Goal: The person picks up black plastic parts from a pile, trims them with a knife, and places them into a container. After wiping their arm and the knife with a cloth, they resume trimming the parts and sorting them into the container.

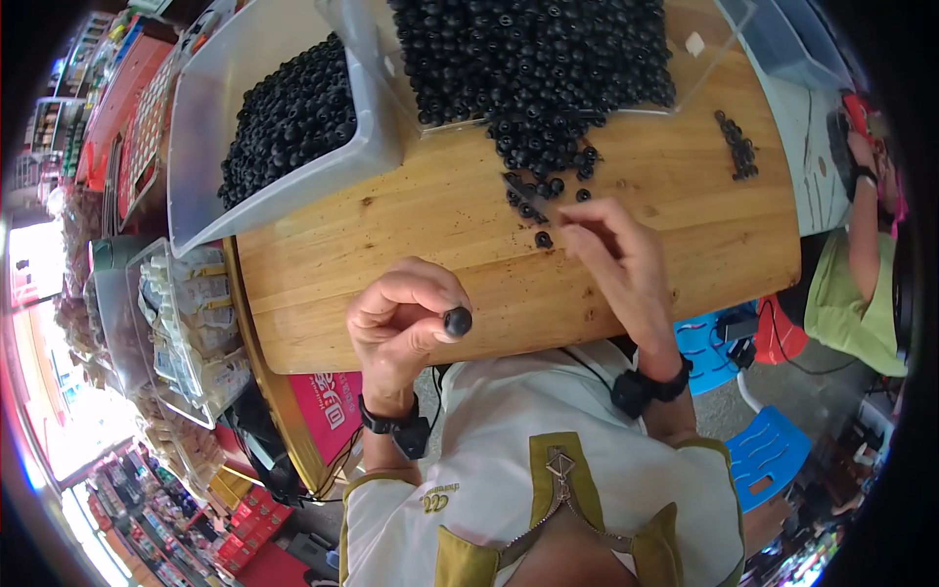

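Note:
My left hand (396,313) pinches a round black bead (457,322) between thumb and fingertips, just over the near edge of the table. My right hand (621,264) is closed in a pinch on a small, dark, flat blade-like tool (525,199), whose exact kind is unclear. The tool's tip points toward the loose beads. A single bead with a hole (543,240) lies on the wood beside my right fingertips. Farther off, a heap of black beads (538,142) spills from a clear tray (699,93) onto the table.
A translucent bin (210,210) of similar beads (293,122) stands at the left on the wooden table (411,220). A short row of beads (736,147) lies at the right. Blue stools (768,458) and another person (861,284) are to the right.

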Motion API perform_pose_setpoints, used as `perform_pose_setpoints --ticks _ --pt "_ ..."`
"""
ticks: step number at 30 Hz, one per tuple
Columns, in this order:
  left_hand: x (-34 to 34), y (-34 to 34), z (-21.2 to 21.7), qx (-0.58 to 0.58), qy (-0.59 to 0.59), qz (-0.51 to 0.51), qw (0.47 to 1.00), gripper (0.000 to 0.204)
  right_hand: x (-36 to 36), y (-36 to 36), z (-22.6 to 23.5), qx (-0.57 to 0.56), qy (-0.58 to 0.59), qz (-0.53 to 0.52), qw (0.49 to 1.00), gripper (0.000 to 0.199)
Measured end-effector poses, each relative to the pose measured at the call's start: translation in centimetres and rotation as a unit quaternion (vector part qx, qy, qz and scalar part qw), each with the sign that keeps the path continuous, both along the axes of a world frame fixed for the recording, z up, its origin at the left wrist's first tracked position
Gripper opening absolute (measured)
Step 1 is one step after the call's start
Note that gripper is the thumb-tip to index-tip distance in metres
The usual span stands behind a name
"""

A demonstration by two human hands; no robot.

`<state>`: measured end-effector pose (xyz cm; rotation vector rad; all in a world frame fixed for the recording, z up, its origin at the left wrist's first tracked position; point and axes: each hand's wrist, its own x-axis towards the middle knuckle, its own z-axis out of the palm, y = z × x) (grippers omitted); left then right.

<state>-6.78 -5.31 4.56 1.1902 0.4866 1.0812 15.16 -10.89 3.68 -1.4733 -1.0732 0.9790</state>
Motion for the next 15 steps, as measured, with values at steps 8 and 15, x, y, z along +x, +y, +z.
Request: perform_pose_setpoints --ticks 8,15 --pt "-2.8 5.3 3.2 0.097 0.158 0.248 0.951 0.021 0.9 -0.1 0.4 -0.003 -0.014 -0.01 1.0 0.017" --pt "-4.5 10.1 5.1 0.237 0.243 0.386 0.858 0.03 0.6 -0.8 0.4 0.004 -0.005 -0.034 0.999 0.019"
